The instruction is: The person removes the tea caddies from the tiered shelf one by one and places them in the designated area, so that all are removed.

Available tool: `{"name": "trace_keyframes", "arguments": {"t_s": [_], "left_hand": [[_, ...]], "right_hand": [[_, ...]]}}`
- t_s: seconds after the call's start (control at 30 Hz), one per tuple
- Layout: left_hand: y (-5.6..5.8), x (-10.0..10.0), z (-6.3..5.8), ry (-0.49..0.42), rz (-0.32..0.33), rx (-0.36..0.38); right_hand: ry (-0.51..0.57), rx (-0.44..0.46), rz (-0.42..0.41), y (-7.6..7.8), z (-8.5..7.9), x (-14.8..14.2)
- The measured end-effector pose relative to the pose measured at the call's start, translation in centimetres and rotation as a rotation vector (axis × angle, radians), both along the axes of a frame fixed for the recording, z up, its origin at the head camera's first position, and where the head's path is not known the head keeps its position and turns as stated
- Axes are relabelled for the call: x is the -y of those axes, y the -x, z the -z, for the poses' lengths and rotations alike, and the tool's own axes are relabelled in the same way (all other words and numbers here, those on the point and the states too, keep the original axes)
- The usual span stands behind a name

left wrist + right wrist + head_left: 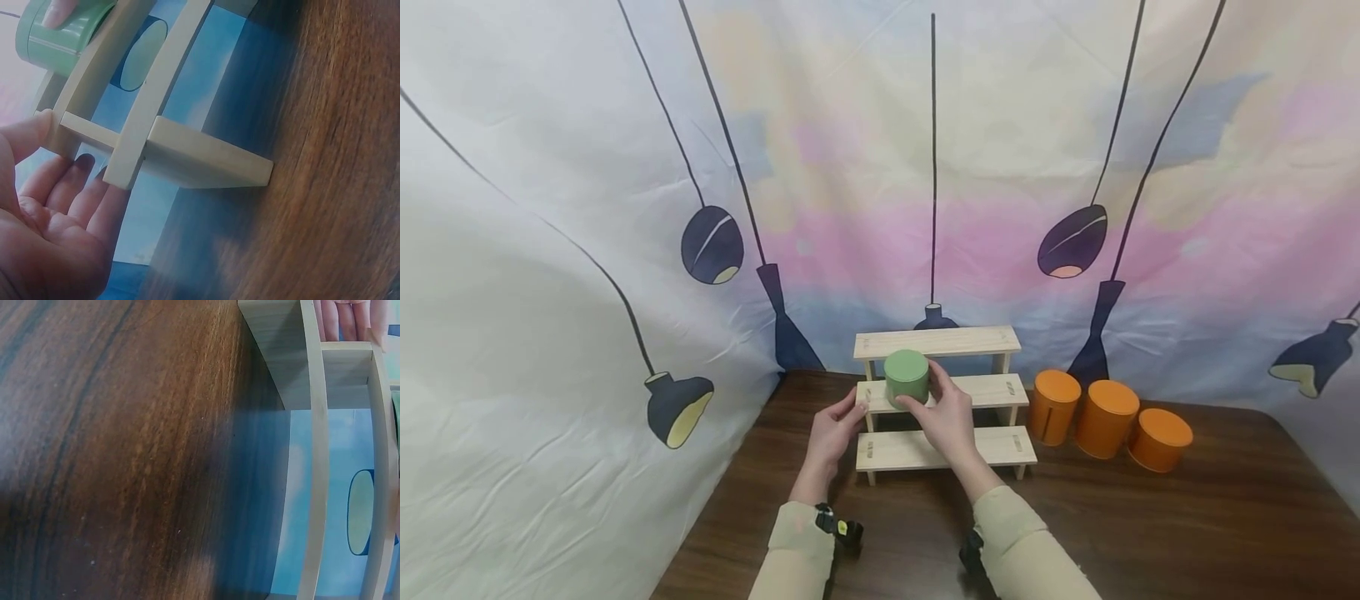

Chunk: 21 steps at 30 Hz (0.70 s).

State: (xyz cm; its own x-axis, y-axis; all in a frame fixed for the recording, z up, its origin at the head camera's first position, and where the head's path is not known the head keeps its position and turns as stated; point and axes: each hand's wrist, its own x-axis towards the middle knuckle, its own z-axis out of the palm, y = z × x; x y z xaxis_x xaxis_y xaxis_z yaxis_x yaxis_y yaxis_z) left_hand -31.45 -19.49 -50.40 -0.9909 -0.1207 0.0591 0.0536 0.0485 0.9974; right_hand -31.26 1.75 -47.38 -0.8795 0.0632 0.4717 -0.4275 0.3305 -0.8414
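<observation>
A three-step wooden stand (943, 450) is set against the backdrop. Near the left end of its middle step is a round green tin (907, 368) with a lid, upright. My right hand (949, 417) holds the tin, thumb at its front and fingers round its right side. My left hand (832, 433) grips the left end of the middle step. In the left wrist view the thumb lies on that step's edge and the fingers reach beneath; the green tin (59, 40) appears at upper left. In the right wrist view, only a sliver of tin shows.
Right of the stand are three orange lidded tins: a tall one (1052, 408), another tall one (1105, 419) and a shorter one (1159, 440). All stand on the dark wooden table (1225, 517). A cloth backdrop (865, 167) printed with hanging lamps encloses the table.
</observation>
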Motion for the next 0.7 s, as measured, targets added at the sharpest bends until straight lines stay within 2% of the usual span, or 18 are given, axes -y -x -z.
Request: {"name": "trace_keyframes", "arguments": {"t_s": [0.23,0.33,0.53,0.7], "left_hand": [[0.1,0.0,0.0,-0.013,0.003,0.004],[0.1,0.0,0.1,-0.011,0.007,0.002],[0.1,-0.7,-0.4,0.001,0.002,0.001],[0.2,-0.3,-0.1,-0.004,-0.011,-0.006]], "right_hand": [[0.028,0.044,-0.024,-0.2,0.0,-0.4],[0.109,0.118,-0.067,-0.3,-0.2,-0.9],[0.352,0.293,-0.189,-1.1,-0.2,-3.6],[0.367,0.333,-0.205,-1.8,0.0,-5.4]]}}
